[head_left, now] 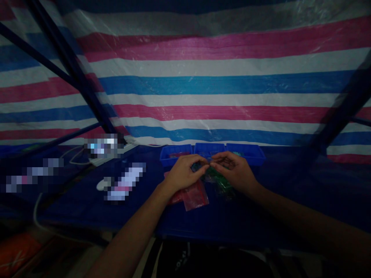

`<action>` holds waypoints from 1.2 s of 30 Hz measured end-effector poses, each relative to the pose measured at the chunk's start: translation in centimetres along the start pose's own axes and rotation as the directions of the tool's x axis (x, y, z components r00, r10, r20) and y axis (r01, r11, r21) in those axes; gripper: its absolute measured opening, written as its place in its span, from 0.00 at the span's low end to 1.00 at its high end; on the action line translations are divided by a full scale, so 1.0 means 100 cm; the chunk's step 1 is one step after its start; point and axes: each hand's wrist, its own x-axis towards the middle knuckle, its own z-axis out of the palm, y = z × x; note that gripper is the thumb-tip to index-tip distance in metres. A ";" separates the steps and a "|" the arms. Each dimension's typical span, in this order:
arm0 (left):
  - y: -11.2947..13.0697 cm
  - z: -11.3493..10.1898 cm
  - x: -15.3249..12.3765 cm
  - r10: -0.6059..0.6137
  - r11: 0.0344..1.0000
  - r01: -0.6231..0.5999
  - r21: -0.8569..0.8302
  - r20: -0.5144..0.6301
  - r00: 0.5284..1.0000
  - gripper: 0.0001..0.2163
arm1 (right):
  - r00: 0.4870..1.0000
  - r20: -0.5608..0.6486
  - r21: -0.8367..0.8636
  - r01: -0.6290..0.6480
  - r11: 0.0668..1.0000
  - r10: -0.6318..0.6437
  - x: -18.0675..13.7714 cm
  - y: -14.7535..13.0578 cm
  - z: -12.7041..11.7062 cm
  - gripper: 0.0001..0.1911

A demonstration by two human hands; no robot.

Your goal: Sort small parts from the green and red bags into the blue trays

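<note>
My left hand (pixel 188 170) and my right hand (pixel 236 170) meet over the table, thumbs and fingertips pinched together. Between them they grip what looks like a small clear plastic bag (pixel 208 159), mostly hidden by the fingers and dim. Red plastic zip bags (pixel 196 196) lie on the table under and in front of my left hand. Beneath my right hand is a pile of green plastic bags (pixel 223 183). Just beyond the hands stand three blue bins in a row: a left bin (pixel 165 153), a middle bin (pixel 210 146) and a right bin (pixel 256 152).
The dark blue table (pixel 292 193) runs across the view. To the left are a blurred-out sheet or device (pixel 127 182), a white round object (pixel 102 184) and a white power strip (pixel 100 159) with cables. Blue metal posts and a striped tarp (pixel 220 83) enclose the back.
</note>
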 end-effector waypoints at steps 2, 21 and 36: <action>-0.001 0.001 0.000 0.005 1.000 -0.005 -0.002 0.024 1.000 0.08 | 1.000 -0.003 -0.003 0.002 1.000 -0.002 -0.001 -0.002 0.000 0.13; 0.007 0.000 0.002 0.058 0.998 -0.056 0.021 -0.119 0.991 0.09 | 0.994 0.025 -0.175 0.105 0.979 -0.102 -0.001 -0.002 0.000 0.11; 0.009 0.002 0.003 -0.087 0.987 0.052 -0.153 -0.227 0.970 0.06 | 1.000 -0.014 0.088 0.002 0.996 -0.001 0.003 -0.002 0.001 0.12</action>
